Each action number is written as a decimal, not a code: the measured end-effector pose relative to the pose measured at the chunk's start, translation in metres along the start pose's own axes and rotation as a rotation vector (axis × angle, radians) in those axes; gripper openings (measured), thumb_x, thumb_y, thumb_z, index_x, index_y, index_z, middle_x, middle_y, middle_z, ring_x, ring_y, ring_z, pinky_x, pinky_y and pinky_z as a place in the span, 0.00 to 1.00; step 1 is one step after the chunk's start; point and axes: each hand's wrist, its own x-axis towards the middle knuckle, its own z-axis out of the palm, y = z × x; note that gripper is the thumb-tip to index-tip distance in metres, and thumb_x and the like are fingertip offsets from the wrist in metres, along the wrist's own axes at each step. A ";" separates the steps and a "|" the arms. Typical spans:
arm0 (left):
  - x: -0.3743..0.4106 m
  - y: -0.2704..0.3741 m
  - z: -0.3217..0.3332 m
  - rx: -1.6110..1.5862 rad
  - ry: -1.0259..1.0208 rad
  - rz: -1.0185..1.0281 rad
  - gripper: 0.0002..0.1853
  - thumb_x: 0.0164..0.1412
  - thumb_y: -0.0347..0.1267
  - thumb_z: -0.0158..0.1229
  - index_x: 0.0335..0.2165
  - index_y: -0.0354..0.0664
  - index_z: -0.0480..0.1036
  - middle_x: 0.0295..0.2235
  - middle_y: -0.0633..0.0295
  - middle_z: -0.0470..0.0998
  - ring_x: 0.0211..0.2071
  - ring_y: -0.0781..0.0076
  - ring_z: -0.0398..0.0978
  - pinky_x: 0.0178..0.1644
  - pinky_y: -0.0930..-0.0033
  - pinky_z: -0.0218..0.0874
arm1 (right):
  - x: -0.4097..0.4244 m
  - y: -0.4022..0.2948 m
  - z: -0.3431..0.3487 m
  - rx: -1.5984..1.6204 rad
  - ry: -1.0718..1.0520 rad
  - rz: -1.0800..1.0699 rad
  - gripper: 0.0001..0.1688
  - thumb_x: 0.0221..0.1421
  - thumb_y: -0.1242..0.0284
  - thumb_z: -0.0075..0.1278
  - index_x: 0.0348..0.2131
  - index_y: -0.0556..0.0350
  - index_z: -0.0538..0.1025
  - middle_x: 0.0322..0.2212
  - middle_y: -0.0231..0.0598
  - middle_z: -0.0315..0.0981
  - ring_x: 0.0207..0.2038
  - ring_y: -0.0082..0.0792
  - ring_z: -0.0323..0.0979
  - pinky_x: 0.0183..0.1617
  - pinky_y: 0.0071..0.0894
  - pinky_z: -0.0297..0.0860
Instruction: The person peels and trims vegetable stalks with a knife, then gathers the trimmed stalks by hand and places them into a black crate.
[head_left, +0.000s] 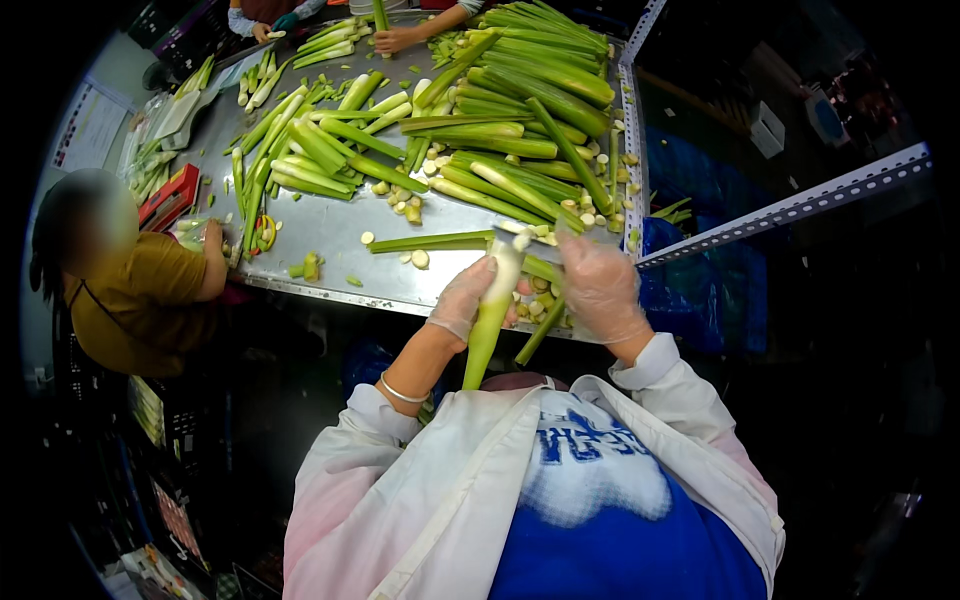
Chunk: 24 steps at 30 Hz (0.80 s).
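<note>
My left hand (470, 296), in a clear plastic glove, grips a thick green-and-white vegetable stalk (491, 319), its white end up and its green end towards my chest. Gloved too, my right hand (600, 281) is closed on a knife, whose handle is hidden in the fist. The knife's blade (536, 244) lies across the stalk's white end, at a small pale piece. Behind my hands, a long green stalk (431, 242) rests on the metal table (330, 255). Cut round ends (420, 259) lie near it, and more are under and beside my right hand.
A large heap of uncut-looking stalks (540, 82) covers the table's far right. Paler stalks (307, 154) are piled at the middle left. A co-worker (142, 292) stands at the left edge by a red box (174, 196); other people's hands work at the far side. A perforated metal post (787, 206) juts out at right.
</note>
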 end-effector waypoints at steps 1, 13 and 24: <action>0.001 -0.001 -0.002 -0.018 -0.023 0.003 0.24 0.69 0.48 0.38 0.48 0.39 0.64 0.34 0.53 0.76 0.20 0.69 0.71 0.25 0.70 0.67 | 0.002 -0.004 0.002 -0.018 -0.007 -0.008 0.16 0.44 0.77 0.50 0.38 0.56 0.75 0.22 0.41 0.71 0.22 0.43 0.72 0.25 0.40 0.67; -0.001 -0.006 0.002 -0.054 -0.048 -0.017 0.28 0.67 0.51 0.40 0.52 0.40 0.62 0.28 0.56 0.72 0.17 0.68 0.70 0.20 0.71 0.65 | 0.003 -0.002 0.014 -0.092 0.006 -0.031 0.18 0.43 0.77 0.50 0.38 0.57 0.75 0.21 0.39 0.69 0.21 0.41 0.71 0.25 0.38 0.66; 0.003 -0.011 0.001 -0.044 0.018 -0.074 0.26 0.69 0.51 0.36 0.50 0.41 0.63 0.27 0.55 0.72 0.15 0.67 0.69 0.18 0.71 0.62 | -0.001 0.026 0.035 -0.169 0.007 0.051 0.09 0.47 0.77 0.49 0.33 0.55 0.75 0.18 0.40 0.70 0.21 0.42 0.72 0.23 0.39 0.68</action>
